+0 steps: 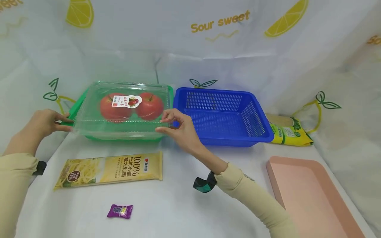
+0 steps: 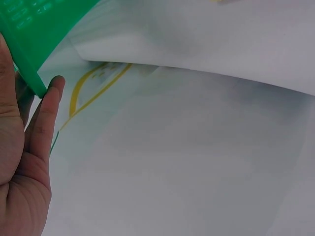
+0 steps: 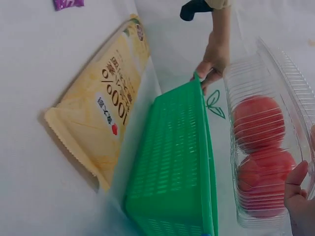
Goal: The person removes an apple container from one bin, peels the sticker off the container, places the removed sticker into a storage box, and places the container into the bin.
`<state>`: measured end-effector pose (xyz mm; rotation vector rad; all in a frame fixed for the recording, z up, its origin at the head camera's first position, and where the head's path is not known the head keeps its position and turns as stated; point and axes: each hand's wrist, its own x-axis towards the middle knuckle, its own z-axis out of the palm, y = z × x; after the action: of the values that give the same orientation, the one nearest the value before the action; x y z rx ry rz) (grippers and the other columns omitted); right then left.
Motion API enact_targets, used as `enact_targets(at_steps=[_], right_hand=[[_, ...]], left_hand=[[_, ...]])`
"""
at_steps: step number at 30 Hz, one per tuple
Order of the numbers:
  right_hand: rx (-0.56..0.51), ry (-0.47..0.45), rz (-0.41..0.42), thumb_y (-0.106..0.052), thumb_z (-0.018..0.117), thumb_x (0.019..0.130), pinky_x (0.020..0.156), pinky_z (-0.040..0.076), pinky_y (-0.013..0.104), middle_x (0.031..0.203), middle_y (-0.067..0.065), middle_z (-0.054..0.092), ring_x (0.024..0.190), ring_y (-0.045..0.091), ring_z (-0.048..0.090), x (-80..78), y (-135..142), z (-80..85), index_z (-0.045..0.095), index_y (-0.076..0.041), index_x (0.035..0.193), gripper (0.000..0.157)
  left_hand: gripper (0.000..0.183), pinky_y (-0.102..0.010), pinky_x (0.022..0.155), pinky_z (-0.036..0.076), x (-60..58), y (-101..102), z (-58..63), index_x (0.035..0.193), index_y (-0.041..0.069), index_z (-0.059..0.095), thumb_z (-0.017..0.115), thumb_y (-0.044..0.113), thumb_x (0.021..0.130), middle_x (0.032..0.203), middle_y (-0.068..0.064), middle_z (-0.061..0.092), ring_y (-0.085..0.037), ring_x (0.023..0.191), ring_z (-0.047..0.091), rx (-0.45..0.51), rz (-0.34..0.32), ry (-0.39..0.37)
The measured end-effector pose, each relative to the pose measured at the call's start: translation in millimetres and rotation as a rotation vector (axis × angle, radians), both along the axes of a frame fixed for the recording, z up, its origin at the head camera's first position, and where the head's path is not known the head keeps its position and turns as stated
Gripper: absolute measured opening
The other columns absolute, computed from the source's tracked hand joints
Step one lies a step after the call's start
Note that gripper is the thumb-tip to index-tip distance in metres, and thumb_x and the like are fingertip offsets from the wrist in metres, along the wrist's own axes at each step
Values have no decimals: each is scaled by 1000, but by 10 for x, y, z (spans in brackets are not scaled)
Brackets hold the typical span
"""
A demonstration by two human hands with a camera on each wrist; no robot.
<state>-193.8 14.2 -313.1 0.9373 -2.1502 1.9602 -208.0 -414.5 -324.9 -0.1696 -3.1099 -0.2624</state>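
A clear plastic box (image 1: pixel 89 109) with two round red fruits (image 1: pixel 150 107) and a white label (image 1: pixel 126 101) hangs over the green basket. My right hand (image 1: pixel 186 130) pinches its near right edge between thumb and fingers. In the right wrist view the box stands apart from the basket, above its opening. My left hand (image 1: pixel 44 122) grips the left corner of the green basket (image 3: pixel 170 142), thumb and fingers on either side of the rim. That corner also shows in the left wrist view, where part of the left hand (image 2: pixel 29 162) is cut off.
A blue basket (image 1: pixel 214 124) stands right of the green one. Yellow pasta packet (image 1: pixel 119 170) and purple wrapped sweet (image 1: pixel 120 211) lie in front. A pink tray (image 1: pixel 309 191) is at the right, with a yellow-green packet (image 1: pixel 288 134) behind it.
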Motion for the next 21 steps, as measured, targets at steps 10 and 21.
enact_targets(at_steps=[10, 21], right_hand=[[-18, -25, 15, 9, 72, 80, 69, 55, 25, 95, 8, 55, 97, 16, 53, 254, 270, -74, 52, 2, 81, 22], [-43, -66, 45, 12, 72, 78, 68, 56, 27, 94, 3, 56, 95, 21, 53, 582, 556, -158, 52, 0, 78, 23]], left_hand=[[71, -39, 60, 42, -54, 9, 0, 102, -9, 69, 78, 52, 67, 122, -34, 45, -37, 77, 50, 47, 62, -46], [83, -58, 74, 46, -83, -26, -65, 102, -8, 69, 71, 63, 60, 122, -36, 45, -52, 93, 52, 51, 105, -42]])
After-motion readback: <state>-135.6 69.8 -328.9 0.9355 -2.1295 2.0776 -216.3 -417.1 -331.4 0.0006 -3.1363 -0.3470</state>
